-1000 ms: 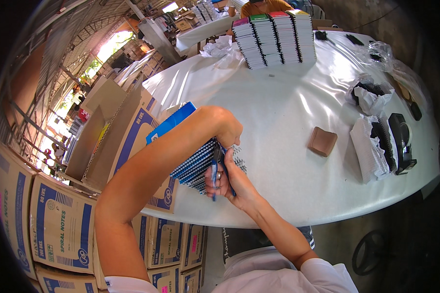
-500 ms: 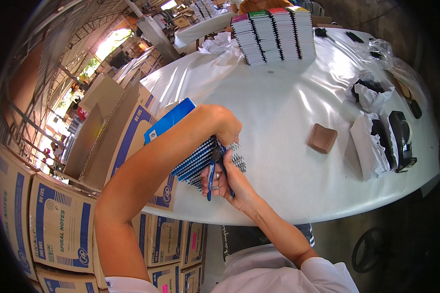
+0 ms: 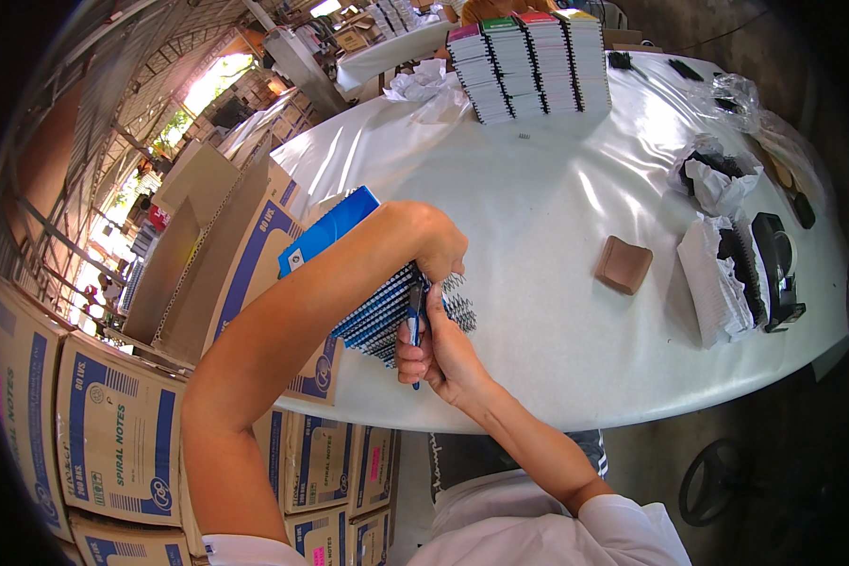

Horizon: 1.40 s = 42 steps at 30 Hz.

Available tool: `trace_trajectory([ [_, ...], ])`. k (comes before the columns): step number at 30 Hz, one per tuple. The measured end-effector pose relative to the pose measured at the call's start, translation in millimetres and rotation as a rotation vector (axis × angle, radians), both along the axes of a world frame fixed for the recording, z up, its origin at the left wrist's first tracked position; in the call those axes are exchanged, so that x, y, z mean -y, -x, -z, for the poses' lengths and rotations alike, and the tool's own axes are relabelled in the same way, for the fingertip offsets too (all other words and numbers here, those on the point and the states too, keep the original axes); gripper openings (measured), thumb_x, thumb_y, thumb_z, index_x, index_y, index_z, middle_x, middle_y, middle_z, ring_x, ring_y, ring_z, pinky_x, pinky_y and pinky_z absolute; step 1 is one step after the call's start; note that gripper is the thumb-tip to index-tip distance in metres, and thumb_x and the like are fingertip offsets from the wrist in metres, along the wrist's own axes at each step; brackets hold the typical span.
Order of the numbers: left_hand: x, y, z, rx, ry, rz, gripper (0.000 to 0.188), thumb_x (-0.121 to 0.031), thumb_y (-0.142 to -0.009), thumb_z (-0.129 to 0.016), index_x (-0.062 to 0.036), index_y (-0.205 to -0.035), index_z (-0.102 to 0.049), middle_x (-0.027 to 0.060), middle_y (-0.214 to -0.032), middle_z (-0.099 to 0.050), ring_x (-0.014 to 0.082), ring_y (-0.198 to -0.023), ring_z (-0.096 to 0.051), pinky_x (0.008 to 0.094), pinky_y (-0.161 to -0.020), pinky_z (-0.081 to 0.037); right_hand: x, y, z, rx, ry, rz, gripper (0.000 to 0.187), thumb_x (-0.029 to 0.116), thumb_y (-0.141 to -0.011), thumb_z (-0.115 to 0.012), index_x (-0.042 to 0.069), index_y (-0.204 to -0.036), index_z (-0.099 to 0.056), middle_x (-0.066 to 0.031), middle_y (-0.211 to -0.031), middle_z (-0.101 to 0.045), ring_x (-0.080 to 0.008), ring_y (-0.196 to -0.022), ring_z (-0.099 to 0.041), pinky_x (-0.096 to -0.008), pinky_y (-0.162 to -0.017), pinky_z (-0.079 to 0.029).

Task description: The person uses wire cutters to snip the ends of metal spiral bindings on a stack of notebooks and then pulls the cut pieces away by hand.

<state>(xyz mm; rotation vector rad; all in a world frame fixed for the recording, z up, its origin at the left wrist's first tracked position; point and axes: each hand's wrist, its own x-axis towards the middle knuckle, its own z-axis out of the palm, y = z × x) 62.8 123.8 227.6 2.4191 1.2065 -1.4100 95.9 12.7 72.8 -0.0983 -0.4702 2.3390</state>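
A stack of blue spiral notebooks (image 3: 377, 321) lies fanned at the table's left edge, with rows of wire coils showing. My left hand (image 3: 441, 247) reaches across the stack, its fingers curled down at the coil ends; what they grip is hidden beneath the hand. My right hand (image 3: 448, 354) is closed round blue-handled pliers (image 3: 414, 316), handles squeezed together. The pliers' jaws are at the coils just under my left hand, and their tips are hard to see. Loose coil ends (image 3: 457, 307) stick out right of the pliers. My left forearm covers part of a blue cover (image 3: 330, 231).
A brown block (image 3: 624, 265) rests on the white table (image 3: 538, 377). Right of it are paper-wrapped black coils (image 3: 717, 283) and a black tool (image 3: 776, 274). Stacked spiral-bound books (image 3: 528, 71) stand at the back. An open carton (image 3: 245, 255) and piled cartons (image 3: 118, 429) occupy the left.
The pliers' handles, spread apart before, are now squeezed together in my right hand, with its fingers wrapped tighter. My left hand has hardly moved.
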Motion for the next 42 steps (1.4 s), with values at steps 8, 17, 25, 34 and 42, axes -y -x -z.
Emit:
trace_trajectory([
  [8, -0.7, 1.7, 2.7, -0.035, 0.022, 0.025, 0.061, -0.025, -0.077, -0.069, -0.0239, -0.136, -0.054, 0.0083, -0.128, -0.061, 0.0283, -0.112, -0.060, 0.0390, -0.092, -0.048, 16.7, 4.5, -18.3, 0.245, 0.081, 0.174, 0.078, 0.072, -0.090, -0.025, 0.002, -0.085, -0.059, -0.0068, -0.066, -0.052, -0.0215, -0.058, -0.055, -0.0359, -0.061, -0.053],
  [17, 3.0, 0.6, 6.3, -0.023, -0.026, 0.083, 0.053, -0.030, -0.079, -0.069, -0.0276, -0.131, -0.059, 0.0122, -0.119, -0.066, 0.0299, -0.105, -0.064, 0.0393, -0.089, -0.051, 3.1, -0.4, 16.6, -0.189, 0.012, -0.076, 0.076, 0.070, -0.092, -0.024, 0.003, -0.083, -0.058, -0.0090, -0.068, -0.058, -0.0236, -0.057, -0.059, -0.0373, -0.061, -0.055],
  [25, -5.2, 1.3, 14.2, -0.033, -0.013, 0.091, 0.055, -0.033, -0.076, -0.070, -0.0270, -0.130, -0.060, 0.0102, -0.119, -0.066, 0.0291, -0.105, -0.064, 0.0389, -0.088, -0.051, 15.7, 3.0, 1.5, 0.201, 0.019, 0.148, 0.079, 0.070, -0.092, -0.023, 0.001, -0.089, -0.061, -0.0126, -0.076, -0.063, -0.0251, -0.068, -0.066, -0.0378, -0.067, -0.057],
  [34, -4.2, -1.2, 22.3, -0.048, -0.034, 0.134, 0.054, -0.038, -0.075, -0.071, -0.0275, -0.128, -0.062, 0.0081, -0.117, -0.067, 0.0283, -0.105, -0.064, 0.0389, -0.088, -0.051, 8.1, 3.2, 17.3, 0.047, 0.044, 0.055, 0.077, 0.071, -0.091, -0.025, 0.003, -0.087, -0.059, -0.0090, -0.069, -0.058, -0.0239, -0.057, -0.058, -0.0361, -0.062, -0.054],
  [42, -7.1, -4.9, 21.9, -0.078, 0.019, 0.151, 0.054, -0.040, -0.075, -0.072, -0.0295, -0.127, -0.062, 0.0061, -0.116, -0.068, 0.0275, -0.104, -0.064, 0.0382, -0.087, -0.051, 22.7, 1.5, 7.9, 0.287, 0.074, 0.153, 0.078, 0.072, -0.091, -0.025, 0.002, -0.086, -0.059, -0.0074, -0.067, -0.055, -0.0229, -0.056, -0.054, -0.0350, -0.061, -0.052],
])
